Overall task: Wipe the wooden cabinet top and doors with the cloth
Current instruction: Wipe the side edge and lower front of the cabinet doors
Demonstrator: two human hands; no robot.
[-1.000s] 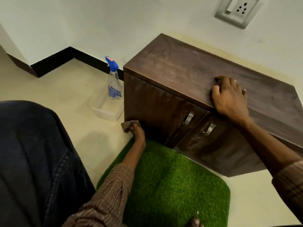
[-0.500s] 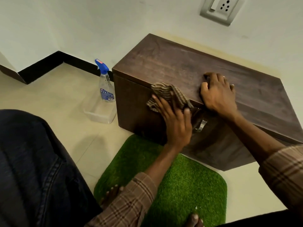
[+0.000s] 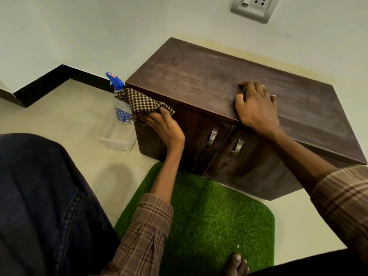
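Note:
A low dark wooden cabinet (image 3: 199, 76) stands against the wall, with two front doors and metal handles (image 3: 212, 137). My left hand (image 3: 165, 128) grips a brown checked cloth (image 3: 141, 101) and presses it against the upper left corner of the left door. The cloth bunches over that front corner edge. My right hand (image 3: 255, 107) lies flat on the cabinet top near its front edge, above the gap between the doors, holding nothing.
A spray bottle (image 3: 119, 100) with a blue trigger stands in a clear plastic tub (image 3: 115, 140) on the tiled floor, left of the cabinet. A green grass mat (image 3: 209, 212) lies in front. My jeans-clad knee (image 3: 39, 196) fills the lower left. A wall socket (image 3: 253, 6) sits above.
My left hand carried the cloth from the bottom left of the door up to the top edge, then left to the upper left corner. My right hand stayed on the top.

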